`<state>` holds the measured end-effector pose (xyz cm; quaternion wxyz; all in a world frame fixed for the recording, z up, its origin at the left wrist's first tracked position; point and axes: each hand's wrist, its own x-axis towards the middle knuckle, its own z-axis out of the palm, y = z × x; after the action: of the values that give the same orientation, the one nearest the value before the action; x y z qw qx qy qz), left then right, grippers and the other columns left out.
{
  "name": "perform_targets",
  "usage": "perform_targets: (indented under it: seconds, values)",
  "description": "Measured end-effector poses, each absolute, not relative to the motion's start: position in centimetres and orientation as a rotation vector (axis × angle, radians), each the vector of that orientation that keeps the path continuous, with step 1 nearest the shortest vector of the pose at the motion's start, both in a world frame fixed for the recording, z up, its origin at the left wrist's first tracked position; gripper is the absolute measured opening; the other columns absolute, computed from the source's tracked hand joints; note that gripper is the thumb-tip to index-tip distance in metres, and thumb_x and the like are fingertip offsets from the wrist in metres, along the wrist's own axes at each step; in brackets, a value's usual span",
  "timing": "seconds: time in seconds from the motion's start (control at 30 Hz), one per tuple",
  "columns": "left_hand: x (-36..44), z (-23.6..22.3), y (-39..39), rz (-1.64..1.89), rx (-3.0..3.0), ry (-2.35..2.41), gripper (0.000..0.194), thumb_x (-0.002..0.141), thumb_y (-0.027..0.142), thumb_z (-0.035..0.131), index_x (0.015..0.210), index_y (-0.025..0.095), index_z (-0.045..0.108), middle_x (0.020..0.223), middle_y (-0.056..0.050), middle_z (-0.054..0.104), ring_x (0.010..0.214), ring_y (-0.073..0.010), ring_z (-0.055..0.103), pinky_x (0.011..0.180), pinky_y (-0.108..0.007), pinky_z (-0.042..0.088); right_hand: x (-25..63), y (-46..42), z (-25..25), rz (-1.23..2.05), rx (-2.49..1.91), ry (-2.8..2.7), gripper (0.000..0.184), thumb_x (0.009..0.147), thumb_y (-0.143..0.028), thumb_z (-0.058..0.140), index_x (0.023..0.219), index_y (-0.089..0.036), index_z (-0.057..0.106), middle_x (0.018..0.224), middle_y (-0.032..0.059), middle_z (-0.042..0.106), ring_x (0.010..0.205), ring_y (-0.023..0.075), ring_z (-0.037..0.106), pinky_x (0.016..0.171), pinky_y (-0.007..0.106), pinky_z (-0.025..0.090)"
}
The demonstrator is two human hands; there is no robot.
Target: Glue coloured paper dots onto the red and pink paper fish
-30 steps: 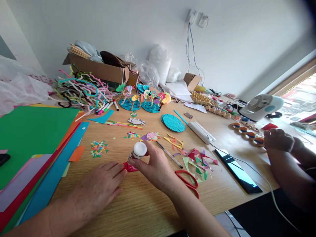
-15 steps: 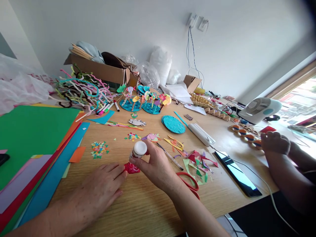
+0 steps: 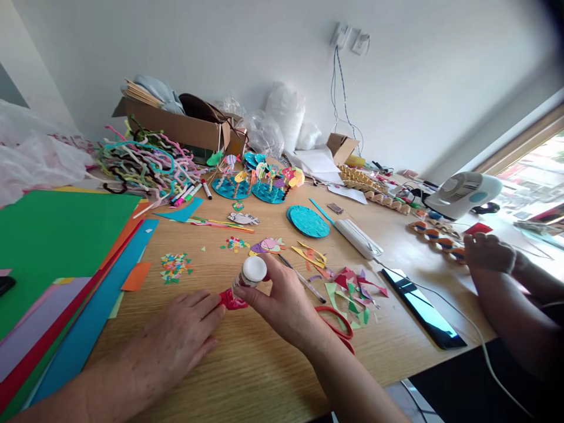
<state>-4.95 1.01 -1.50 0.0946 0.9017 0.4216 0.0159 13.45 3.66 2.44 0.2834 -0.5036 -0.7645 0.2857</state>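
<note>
Red piece [image 3: 232,301]: left flat on the table [image 3: 259,376], just below and left of frame centre, streaks visible on it.
Left hand [image 3: 185,323]: laid out flat, fingertips rested at the piece's left end, nothing gripped.
Right hand [image 3: 282,299]: wrapped round a white-topped bottle [image 3: 254,269], held over the piece's right side; contact can't be told.
Just changed: bottle's been nudged slightly right, red piece basically unmoved, so work seems kept on that piece.
Paper fish [image 3: 269,244]: seen just above the right hand.
</note>
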Motion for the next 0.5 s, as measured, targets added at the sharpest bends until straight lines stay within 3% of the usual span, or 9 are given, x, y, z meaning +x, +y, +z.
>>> perform_targets:
  seconds: [0.5]
  values:
    - [-5.1, -1.8, 0.9, 0.105, 2.649, 1.219, 0.032, 0.076, 0.007, 0.057, 0.107, 0.015, 0.062, 0.107, -0.011, 0.064, 0.102, -0.0293, 0.057, 0.089, -0.047, 0.047, 14.4, 2.9, 2.8, 0.758, -1.356, -2.048, 0.018, 0.077, -0.034, 0.066, 0.079, -0.019, 0.056, 0.077, 0.0004, 0.061, 0.071, 0.0149, 0.053, 0.062, 0.025, 0.037]
